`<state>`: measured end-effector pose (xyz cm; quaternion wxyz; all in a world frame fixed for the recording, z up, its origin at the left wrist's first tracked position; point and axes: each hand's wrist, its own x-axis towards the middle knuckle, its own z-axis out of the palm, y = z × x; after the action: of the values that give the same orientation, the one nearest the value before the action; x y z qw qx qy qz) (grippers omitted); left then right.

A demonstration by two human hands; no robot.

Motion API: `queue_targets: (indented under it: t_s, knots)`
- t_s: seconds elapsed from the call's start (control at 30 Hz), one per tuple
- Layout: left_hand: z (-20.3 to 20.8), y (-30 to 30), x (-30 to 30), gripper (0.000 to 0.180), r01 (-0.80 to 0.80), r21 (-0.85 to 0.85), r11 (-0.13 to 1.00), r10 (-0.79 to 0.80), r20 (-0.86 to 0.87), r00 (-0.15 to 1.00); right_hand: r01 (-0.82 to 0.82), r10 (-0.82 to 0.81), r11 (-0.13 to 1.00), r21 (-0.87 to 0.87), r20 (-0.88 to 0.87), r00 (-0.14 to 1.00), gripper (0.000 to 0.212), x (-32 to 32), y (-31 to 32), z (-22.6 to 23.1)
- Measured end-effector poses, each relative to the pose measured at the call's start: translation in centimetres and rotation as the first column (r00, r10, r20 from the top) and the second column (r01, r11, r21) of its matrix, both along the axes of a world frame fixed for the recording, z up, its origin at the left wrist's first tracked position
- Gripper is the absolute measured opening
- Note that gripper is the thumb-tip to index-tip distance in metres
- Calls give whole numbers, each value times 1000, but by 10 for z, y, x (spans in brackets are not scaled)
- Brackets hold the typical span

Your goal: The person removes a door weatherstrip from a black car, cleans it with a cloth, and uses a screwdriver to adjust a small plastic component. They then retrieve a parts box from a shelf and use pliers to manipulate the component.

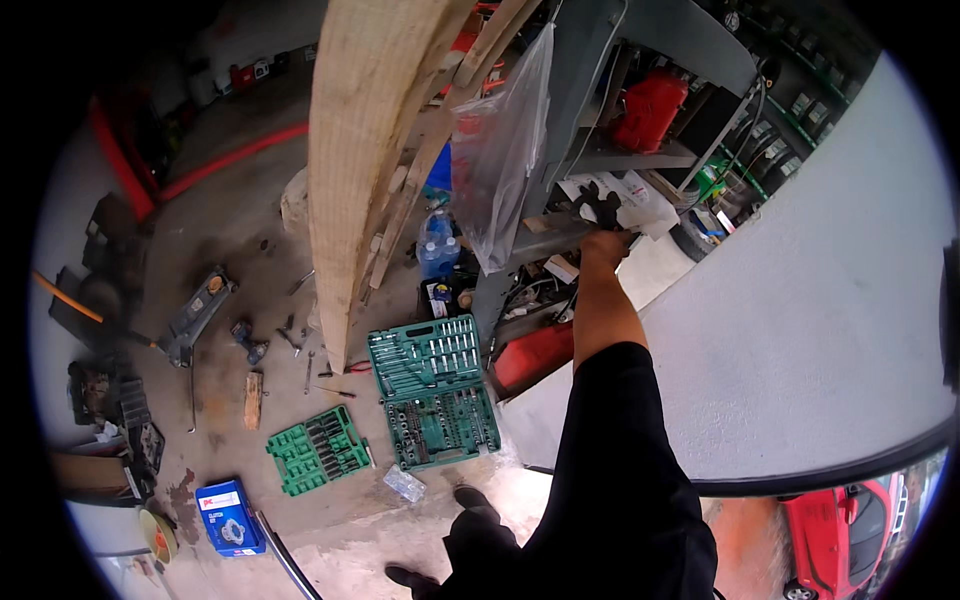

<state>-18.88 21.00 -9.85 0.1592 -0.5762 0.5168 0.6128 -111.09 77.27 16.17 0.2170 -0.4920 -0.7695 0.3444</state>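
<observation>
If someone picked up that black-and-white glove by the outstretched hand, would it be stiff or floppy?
The glove would probably flop, since its dark fingers splay loosely in different directions. It is likely light, looking like nothing more than a thin, soft work glove. Pushed, it would probably slide or crumple rather than roll, as it has no rounded, rigid shape.

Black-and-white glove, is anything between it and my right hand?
Nothing visible: your right hand is right up by the glove. The hanging clear plastic sheet is off to the left.
</observation>
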Motion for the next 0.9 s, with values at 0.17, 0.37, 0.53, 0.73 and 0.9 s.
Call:
queue_targets:
  t_s: [0.17, 0.37, 0.53, 0.73, 0.9]
  knots:
    - [37, 78, -27, 37, -64, -121, 991, 79, 121, 990, -18, 2, 998, -64, -236, 972, 40, -8, -1, 1]
    - [184, 207, -192, 21, -82, -459, 885, 92, -1, 996, -728, 377, 623, -287, -705, 601, 24, 110, -156, -53]
    - [284, 237, -238, 22, -41, -686, 726, -79, -142, 987, -655, 517, -340, -674, -716, 468, 11, 343, -240, -30]
    - [382, 298, -170, 44, -397, -607, 689, 104, -459, 882, -205, 304, -945, -256, -918, -253, 25, 571, -250, 36]
    - [393, 388, -35, 33, -700, -417, 580, 457, -545, 703, 179, 117, -954, -241, -847, -518, 30, 702, -205, 68]
